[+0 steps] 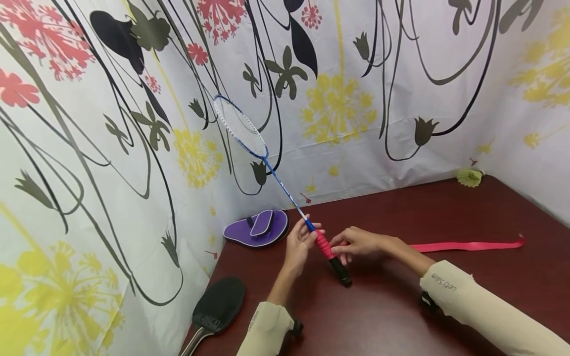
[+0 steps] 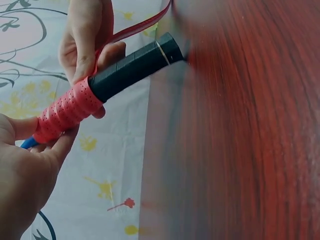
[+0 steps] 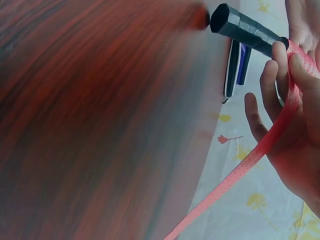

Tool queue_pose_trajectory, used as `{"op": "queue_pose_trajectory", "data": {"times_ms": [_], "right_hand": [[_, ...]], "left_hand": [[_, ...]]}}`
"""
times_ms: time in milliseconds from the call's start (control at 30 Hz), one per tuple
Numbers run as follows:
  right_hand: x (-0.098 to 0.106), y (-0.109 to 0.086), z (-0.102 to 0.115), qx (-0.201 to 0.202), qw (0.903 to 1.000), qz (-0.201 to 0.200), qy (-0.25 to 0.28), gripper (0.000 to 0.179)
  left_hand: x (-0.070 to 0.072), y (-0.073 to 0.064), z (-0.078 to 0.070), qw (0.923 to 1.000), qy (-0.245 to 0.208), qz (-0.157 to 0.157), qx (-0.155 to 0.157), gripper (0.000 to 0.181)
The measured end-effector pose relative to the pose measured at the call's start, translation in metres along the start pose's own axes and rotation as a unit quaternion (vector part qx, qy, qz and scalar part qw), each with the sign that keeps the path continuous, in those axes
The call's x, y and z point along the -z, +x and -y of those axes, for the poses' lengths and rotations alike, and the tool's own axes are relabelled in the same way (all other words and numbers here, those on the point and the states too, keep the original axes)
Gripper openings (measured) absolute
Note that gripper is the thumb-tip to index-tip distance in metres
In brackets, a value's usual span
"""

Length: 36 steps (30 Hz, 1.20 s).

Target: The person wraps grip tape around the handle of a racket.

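A blue badminton racket point(image 1: 285, 190) slants up and away, its white-strung head point(image 1: 240, 126) in front of the patterned sheet. My left hand point(image 1: 299, 242) grips the top of the handle, thumb and fingers around it. Pink perforated grip tape point(image 2: 70, 110) is wound over the upper handle; the lower part point(image 2: 135, 67) shows black down to the butt. My right hand point(image 1: 356, 242) pinches the tape where it leaves the handle. From those fingers the loose strip point(image 3: 225, 185) runs across the palm, and its far end point(image 1: 472, 245) trails along the table to the right.
A purple paddle case point(image 1: 240, 232) lies at the table's back left, against the sheet. Nearer on the left is a black table tennis paddle point(image 1: 220, 301). A yellow-green shuttlecock point(image 1: 469, 177) sits at the back right corner. The patterned sheet point(image 1: 285, 59) walls the table behind and beside.
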State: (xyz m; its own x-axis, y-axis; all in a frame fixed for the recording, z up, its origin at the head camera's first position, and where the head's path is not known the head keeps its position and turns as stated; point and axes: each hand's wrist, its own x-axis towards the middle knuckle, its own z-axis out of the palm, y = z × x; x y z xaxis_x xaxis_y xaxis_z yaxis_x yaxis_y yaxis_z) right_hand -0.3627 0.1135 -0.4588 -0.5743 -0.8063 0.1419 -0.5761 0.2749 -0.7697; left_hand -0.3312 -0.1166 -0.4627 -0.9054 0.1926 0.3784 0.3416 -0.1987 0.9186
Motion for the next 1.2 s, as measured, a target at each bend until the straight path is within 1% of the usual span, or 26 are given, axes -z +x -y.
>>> {"op": "queue_pose_trajectory", "data": {"times_ms": [67,200,300,400,467,533,600,667,767,833,900,1000,1067,1200], "right_hand": [[0.000,0.001,0.001,-0.004,1.0000,0.002,-0.005,0.028],[0.000,0.002,0.002,-0.003,0.9999,0.002,-0.014,0.022],[0.000,0.003,0.002,-0.001,0.9999,-0.001,-0.015,0.019],[-0.002,0.002,0.000,-0.010,0.9997,-0.010,-0.019,0.020],[-0.003,0.002,-0.001,-0.017,0.9994,-0.020,-0.024,0.022],[-0.005,0.002,-0.001,-0.026,0.9986,-0.033,-0.032,0.025],[-0.006,0.003,0.000,-0.028,0.9978,-0.045,-0.040,0.027],[-0.007,0.005,0.002,-0.028,0.9968,-0.054,-0.051,0.030],[-0.007,0.005,0.003,-0.026,0.9960,-0.056,-0.065,0.032],[-0.005,0.004,0.003,-0.023,0.9961,-0.048,-0.070,0.029],[-0.002,0.001,0.003,-0.016,0.9972,-0.038,-0.062,0.022],[0.004,-0.005,0.002,-0.002,0.9985,-0.026,-0.049,0.013],[0.009,-0.009,0.002,0.008,0.9988,-0.023,-0.042,0.012],[0.015,-0.015,0.003,0.018,0.9985,-0.024,-0.046,0.014]], "left_hand": [[0.001,0.000,0.002,1.0000,-0.008,0.004,-0.001,0.053],[0.000,0.002,0.004,0.9998,0.018,0.000,-0.004,0.043],[-0.003,0.002,0.003,0.9986,0.050,-0.019,0.000,0.038],[-0.007,0.001,0.002,0.9976,0.053,-0.043,0.012,0.036],[-0.009,0.001,0.003,0.9971,0.046,-0.058,0.019,0.035],[-0.011,0.001,0.004,0.9963,0.046,-0.069,0.021,0.036],[-0.013,0.001,0.007,0.9952,0.061,-0.076,0.012,0.039],[-0.014,0.002,0.009,0.9926,0.090,-0.081,-0.005,0.043],[-0.015,0.002,0.011,0.9886,0.119,-0.089,-0.026,0.046],[-0.016,0.001,0.012,0.9875,0.122,-0.094,-0.033,0.046],[-0.016,0.001,0.012,0.9877,0.115,-0.100,-0.035,0.046],[-0.016,0.000,0.012,0.9879,0.109,-0.104,-0.035,0.046],[-0.015,0.000,0.011,0.9887,0.105,-0.101,-0.035,0.045],[-0.015,0.001,0.008,0.9922,0.094,-0.076,-0.031,0.043]]}}
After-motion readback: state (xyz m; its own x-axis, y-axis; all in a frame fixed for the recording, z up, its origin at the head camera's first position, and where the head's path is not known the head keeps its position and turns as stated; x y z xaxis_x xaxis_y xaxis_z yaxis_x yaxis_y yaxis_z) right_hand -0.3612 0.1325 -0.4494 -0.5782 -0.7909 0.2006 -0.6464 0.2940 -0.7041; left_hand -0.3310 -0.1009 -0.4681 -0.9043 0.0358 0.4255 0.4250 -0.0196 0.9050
